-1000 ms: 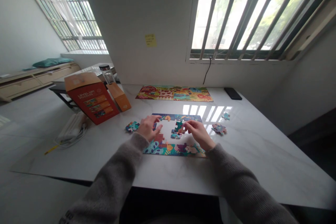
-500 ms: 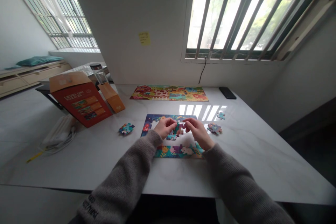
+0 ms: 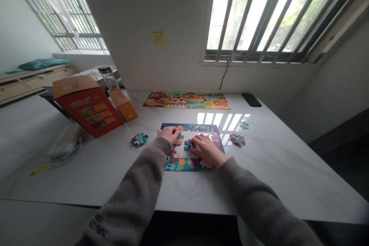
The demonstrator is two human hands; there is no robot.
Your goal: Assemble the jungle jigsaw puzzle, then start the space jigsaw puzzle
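Note:
A puzzle with a dark blue border (image 3: 187, 164) lies on the white table, its middle partly unfilled. My left hand (image 3: 170, 134) is over its upper left part, fingers closed on a pinkish puzzle piece (image 3: 179, 138). Toward the middle, my right hand (image 3: 205, 148) rests with curled fingers at a teal puzzle piece (image 3: 188, 145); its fingertips partly cover that piece. One small pile of pieces (image 3: 139, 139) sits left of the puzzle, and another pile (image 3: 237, 139) sits to its right.
A finished long puzzle (image 3: 186, 100) lies by the wall. The red box (image 3: 90, 109) and orange carton (image 3: 123, 105) stand at the left, near a white cable (image 3: 67, 153). At the right are a black phone (image 3: 251, 100) and a loose piece (image 3: 244, 124).
My left hand has moved left over the puzzle's upper left part. My right hand has shifted left and down to the middle. The hands are farther apart.

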